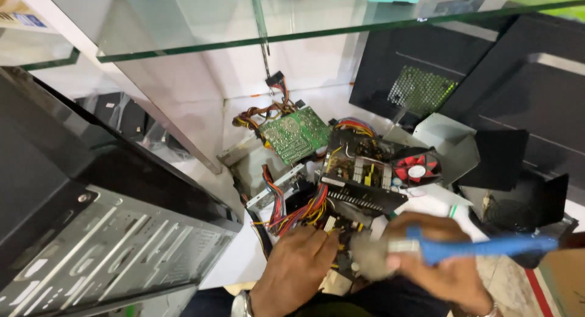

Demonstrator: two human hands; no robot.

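the right hand is gripping a blue-handled brush, its bristles lying just beside the wires of an opened power supply on the desk. the left hand is pressing, fingers curled, on those wires.

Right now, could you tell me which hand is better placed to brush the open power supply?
Probably the right hand: it grips the blue-handled brush, bristles beside the power supply. The left hand rests on the wire bundle.

A blue-handled brush with dusty grey bristles lies level across the lower right, bristles pointing left, over an opened power supply whose circuit board, coils and bundle of coloured wires sit exposed.
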